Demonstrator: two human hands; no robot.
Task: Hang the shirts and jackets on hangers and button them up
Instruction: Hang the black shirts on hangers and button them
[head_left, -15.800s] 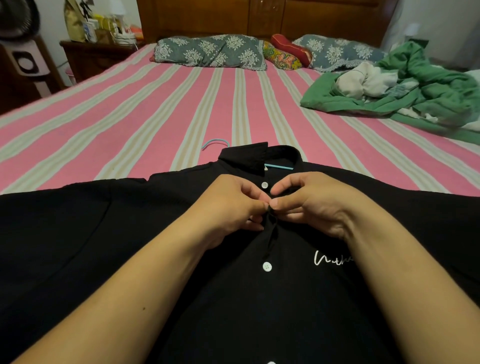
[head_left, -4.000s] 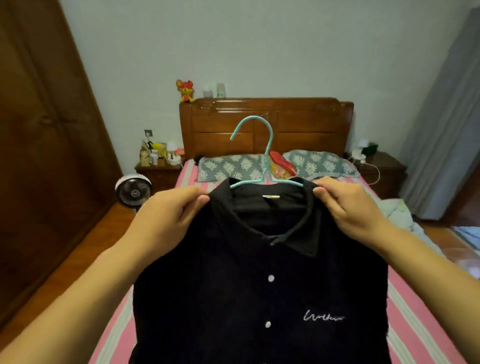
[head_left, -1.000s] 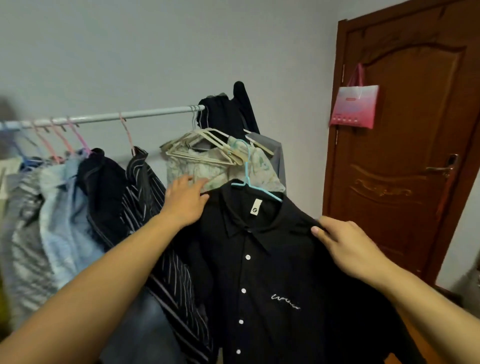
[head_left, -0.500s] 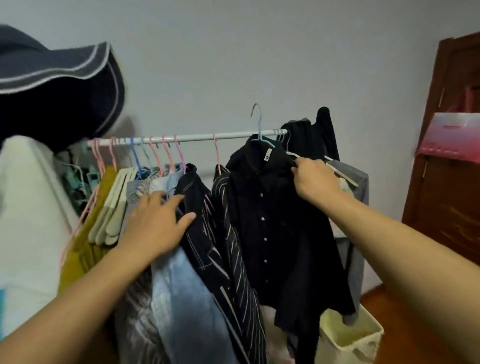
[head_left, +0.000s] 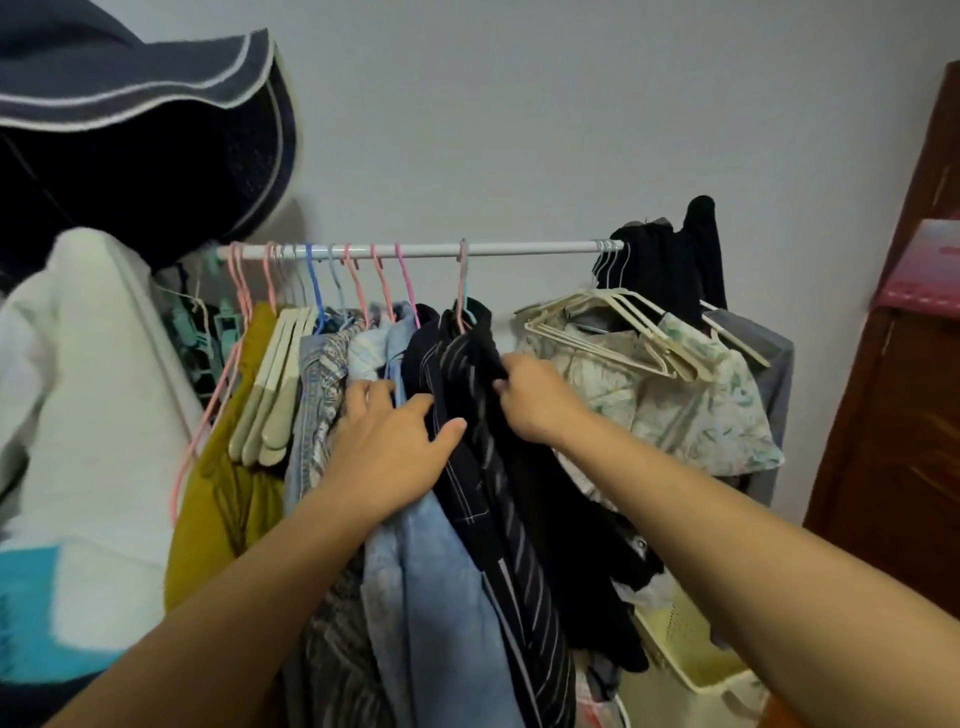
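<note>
A white clothes rail crosses a grey wall, crowded with hanging garments. The black shirt hangs near the rail's middle on a light blue hanger, pressed against a striped dark shirt. The right hand pinches the black shirt's shoulder fabric. The left hand, fingers spread, presses flat against the neighbouring garments.

Two bare hands at a crowded clothes rail: right hand pinches the black shirt; left hand presses flat against neighbouring striped garment.
</note>
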